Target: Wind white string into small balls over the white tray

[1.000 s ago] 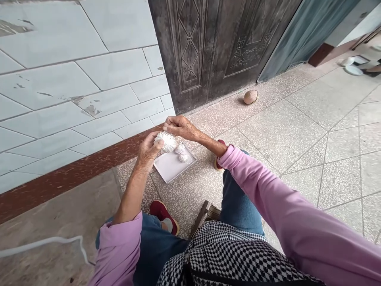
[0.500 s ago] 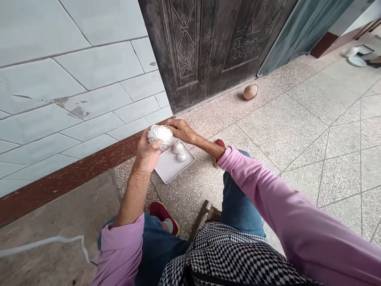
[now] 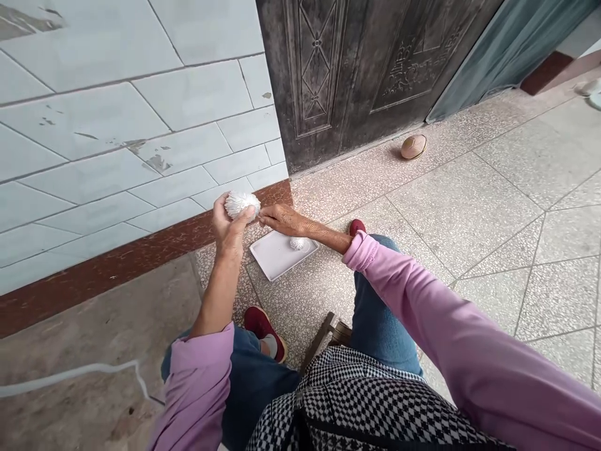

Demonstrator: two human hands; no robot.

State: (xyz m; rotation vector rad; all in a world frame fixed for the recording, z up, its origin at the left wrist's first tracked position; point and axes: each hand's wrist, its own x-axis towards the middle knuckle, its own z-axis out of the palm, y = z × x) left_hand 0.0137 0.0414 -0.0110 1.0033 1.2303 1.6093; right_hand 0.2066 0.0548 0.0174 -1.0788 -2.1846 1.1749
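Observation:
A large white ball of yarn (image 3: 241, 204) is in my left hand (image 3: 228, 227), whose fingers and thumb wrap round it. Just to its right, my right hand (image 3: 284, 219) is closed in a pinch by the ball's edge; any strand between its fingertips is too fine to make out. Below both hands a pale shallow tray (image 3: 272, 258) lies on the floor. A small white yarn ball (image 3: 297, 243) rests on the tray, partly beneath my right wrist.
A tiled wall (image 3: 188, 144) rises ahead on the left, beside a dark carved door (image 3: 347, 81). A pinkish ball (image 3: 414, 146) lies near the doorstep. A wooden stool (image 3: 326, 338) shows between my legs, and a white cord (image 3: 70, 374) runs along the floor at left.
The large yarn ball has turned in my left hand. My right hand has shifted down relative to it. One of two small balls seen on the tray is now hidden. The whole view has shifted.

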